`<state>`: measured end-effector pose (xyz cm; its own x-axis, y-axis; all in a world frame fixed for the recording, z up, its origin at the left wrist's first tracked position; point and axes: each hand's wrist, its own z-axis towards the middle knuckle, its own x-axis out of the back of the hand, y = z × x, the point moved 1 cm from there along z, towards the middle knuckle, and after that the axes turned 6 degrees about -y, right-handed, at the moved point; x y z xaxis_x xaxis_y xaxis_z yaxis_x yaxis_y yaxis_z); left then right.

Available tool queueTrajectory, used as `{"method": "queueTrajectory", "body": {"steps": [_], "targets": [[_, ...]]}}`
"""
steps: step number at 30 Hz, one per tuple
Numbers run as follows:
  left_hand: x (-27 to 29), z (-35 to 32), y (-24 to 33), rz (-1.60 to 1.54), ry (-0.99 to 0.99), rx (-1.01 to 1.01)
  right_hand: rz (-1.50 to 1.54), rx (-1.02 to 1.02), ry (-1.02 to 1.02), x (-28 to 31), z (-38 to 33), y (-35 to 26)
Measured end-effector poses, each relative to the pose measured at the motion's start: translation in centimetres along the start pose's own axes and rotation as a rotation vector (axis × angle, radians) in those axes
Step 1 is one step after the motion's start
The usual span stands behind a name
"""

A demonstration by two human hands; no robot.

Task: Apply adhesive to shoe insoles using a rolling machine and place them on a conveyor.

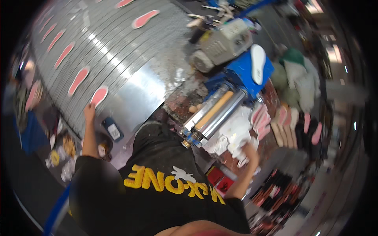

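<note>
My left hand [90, 111] is at the near end of a pink insole with a white rim [99, 95], fingers closed on its edge. That insole lies at the near edge of a grey slatted conveyor [118, 47]. My right hand [249, 151] is at a loose pile of white sole-shaped pieces [232, 137] beside a roller machine [214, 112]. Its fingers are blurred among the pieces, so their grip does not show. Pink insoles [260, 120] lie just beyond that hand.
More pink insoles [78, 81] lie spaced along the conveyor. A grey motor [228, 41] and a blue box-like part [246, 72] bearing a white sole [258, 64] stand behind the rollers. A dark bottle [113, 129] is near my left forearm. Beige and black pieces [285, 126] are stacked right.
</note>
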<state>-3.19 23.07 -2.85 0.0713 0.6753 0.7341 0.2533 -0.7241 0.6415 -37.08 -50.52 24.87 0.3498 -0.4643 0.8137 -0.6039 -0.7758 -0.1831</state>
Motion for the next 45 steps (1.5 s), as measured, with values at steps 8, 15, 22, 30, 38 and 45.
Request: {"method": "queueTrajectory", "body": {"steps": [8,15,22,30,38,45], "targets": [[0.6,8.9,-0.4,0.343,-0.229,-0.061,0.391,0.224,0.673,18.3,11.0,-15.3],[-0.1,6.9,0.8,0.388,-0.09,-0.133,0.035,-0.077,0.672,16.8,18.1,-15.4],[-1.3,4.6,0.8,0.298,-0.139,-0.259,0.004,-0.093,0.795,16.1,17.7,-15.6],[-1.0,1.8,2.5,0.226,-0.293,-0.06,0.243,-0.084,0.921,17.2,18.0,-14.7],[-8.0,-1.2,13.7,0.063,-0.33,-0.321,1.621,0.456,0.82,12.4,7.8,-7.5],[-12.8,-9.8,37.4,-0.243,-0.833,-0.734,1.913,0.151,0.986,-1.4,-3.1,-2.0]]}}
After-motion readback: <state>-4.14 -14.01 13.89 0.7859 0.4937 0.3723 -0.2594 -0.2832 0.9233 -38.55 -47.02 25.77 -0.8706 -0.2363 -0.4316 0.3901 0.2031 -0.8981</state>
